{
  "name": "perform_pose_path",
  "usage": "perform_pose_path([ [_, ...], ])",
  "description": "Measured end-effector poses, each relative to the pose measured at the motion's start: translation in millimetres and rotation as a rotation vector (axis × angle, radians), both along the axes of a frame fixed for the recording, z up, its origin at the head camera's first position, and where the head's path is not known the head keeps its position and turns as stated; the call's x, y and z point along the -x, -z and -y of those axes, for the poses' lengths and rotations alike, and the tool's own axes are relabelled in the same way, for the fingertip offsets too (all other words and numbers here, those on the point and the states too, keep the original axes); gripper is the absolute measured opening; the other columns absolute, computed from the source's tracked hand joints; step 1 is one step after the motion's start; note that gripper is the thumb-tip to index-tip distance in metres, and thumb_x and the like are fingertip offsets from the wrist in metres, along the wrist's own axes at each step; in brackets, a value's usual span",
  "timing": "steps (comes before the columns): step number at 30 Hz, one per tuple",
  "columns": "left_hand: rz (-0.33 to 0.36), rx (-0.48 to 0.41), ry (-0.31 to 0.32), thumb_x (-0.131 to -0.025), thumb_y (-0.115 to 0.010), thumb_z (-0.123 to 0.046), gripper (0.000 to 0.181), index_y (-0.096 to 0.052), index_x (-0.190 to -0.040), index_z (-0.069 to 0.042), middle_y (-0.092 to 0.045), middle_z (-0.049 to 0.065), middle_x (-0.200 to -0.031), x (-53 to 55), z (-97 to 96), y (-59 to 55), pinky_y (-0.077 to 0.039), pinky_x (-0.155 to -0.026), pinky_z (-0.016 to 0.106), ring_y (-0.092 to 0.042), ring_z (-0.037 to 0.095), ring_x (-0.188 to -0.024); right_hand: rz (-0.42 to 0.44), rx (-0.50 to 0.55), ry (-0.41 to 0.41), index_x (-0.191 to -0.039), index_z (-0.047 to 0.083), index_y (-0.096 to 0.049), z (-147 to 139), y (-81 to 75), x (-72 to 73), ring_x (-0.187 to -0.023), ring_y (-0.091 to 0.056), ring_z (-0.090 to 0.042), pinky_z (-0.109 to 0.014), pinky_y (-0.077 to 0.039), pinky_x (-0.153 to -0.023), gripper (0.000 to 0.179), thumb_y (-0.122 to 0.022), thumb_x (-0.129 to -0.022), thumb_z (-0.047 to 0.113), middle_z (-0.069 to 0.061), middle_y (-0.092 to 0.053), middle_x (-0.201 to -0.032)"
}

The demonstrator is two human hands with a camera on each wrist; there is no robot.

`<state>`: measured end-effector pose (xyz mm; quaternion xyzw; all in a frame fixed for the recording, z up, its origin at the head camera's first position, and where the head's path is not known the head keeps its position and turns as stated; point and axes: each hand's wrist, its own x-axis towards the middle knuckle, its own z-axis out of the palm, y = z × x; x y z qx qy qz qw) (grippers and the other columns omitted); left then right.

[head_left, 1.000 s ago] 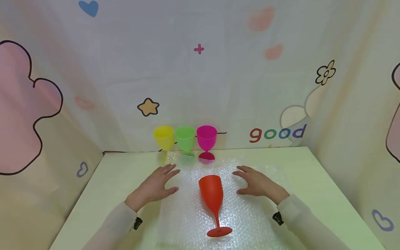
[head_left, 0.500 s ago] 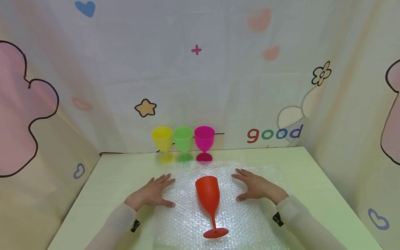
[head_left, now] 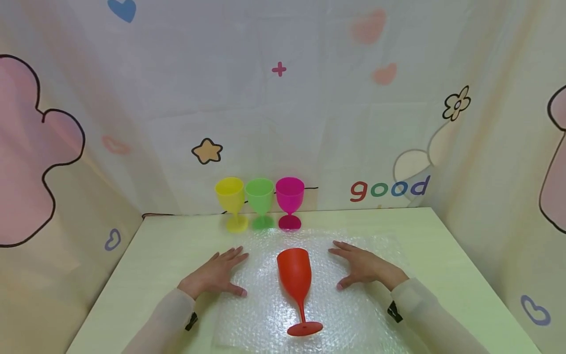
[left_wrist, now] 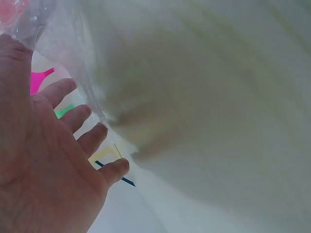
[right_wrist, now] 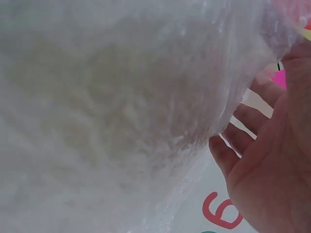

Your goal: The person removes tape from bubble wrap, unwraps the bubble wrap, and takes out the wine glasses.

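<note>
A red plastic goblet [head_left: 295, 275] lies on its side on a sheet of bubble wrap [head_left: 256, 319], its bowl pointing to the back and its foot toward me. My left hand [head_left: 216, 274] is left of the goblet, fingers spread and fairly straight at the sheet's left side. To the right of the goblet, my right hand [head_left: 366, 265] touches the sheet in the same way with spread fingers. Neither hand touches the goblet. In the wrist views, the fingers of the left hand [left_wrist: 53, 155] and right hand [right_wrist: 272, 165] lie along the wrap's edge, nothing gripped.
Yellow [head_left: 231, 196], green [head_left: 260, 196] and magenta goblets [head_left: 290, 196] stand upright in a row at the table's back edge, just behind the wrap. A printed curtain [head_left: 336, 123] encloses the pale table [head_left: 442, 275] at the back and sides.
The left hand has come down and nearer, and the right hand slightly lower. The wrap's back edge has dropped flatter, uncovering the feet of the standing goblets. In the last half second, little moves.
</note>
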<state>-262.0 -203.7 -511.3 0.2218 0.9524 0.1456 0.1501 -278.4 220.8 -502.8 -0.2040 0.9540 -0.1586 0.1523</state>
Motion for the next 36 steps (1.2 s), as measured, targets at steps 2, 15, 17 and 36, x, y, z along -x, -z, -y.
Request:
perform_pose_path([
  [2, -0.007, 0.002, -0.003, -0.067, -0.078, -0.064, 0.108, -0.031, -0.155, -0.023, -0.02, 0.006, -0.165, 0.3, 1.4, 0.0, -0.015, -0.121, 0.061, -0.018, 0.033, -0.152, 0.004, 0.006, 0.006, -0.149, 0.025, -0.043, 1.1, 1.6, 0.8, -0.148, -0.03, -0.035, -0.062, -0.037, -0.11, 0.098, -0.086, -0.065, 0.051, -0.005, -0.028, -0.162],
  [15, -0.195, 0.107, 0.0, -0.075, -0.076, -0.06, 0.095, -0.037, -0.152, -0.021, -0.021, 0.009, -0.165, -25.6, -14.6, -46.1, -0.012, -0.116, 0.069, -0.012, 0.037, -0.153, 0.011, 0.007, 0.004, -0.148, 0.025, -0.044, 1.3, 1.3, -0.9, -0.148, -0.029, -0.035, -0.061, -0.034, -0.112, 0.096, -0.087, -0.065, 0.047, -0.005, -0.028, -0.163],
  [17, -0.25, 0.105, 0.006, -0.078, -0.075, -0.057, 0.088, -0.041, -0.15, -0.019, -0.025, 0.01, -0.163, -34.5, -21.7, -57.4, -0.014, -0.116, 0.068, -0.015, 0.037, -0.152, 0.008, 0.002, 0.005, -0.148, 0.025, -0.044, 1.4, 0.4, -0.9, -0.148, -0.03, -0.035, -0.061, -0.035, -0.112, 0.096, -0.087, -0.065, 0.047, -0.005, -0.028, -0.163],
  [36, 0.122, -0.89, -0.266, -0.091, -0.067, -0.016, 0.011, -0.064, -0.099, -0.009, -0.072, 0.012, -0.088, -105.6, -128.1, -61.9, -0.056, -0.059, 0.025, -0.069, 0.02, -0.074, 0.0, -0.001, 0.035, -0.148, 0.026, -0.044, 1.7, -0.2, -3.7, -0.147, -0.032, -0.034, -0.06, -0.039, -0.109, 0.096, -0.088, -0.065, 0.044, -0.004, -0.03, -0.162],
])
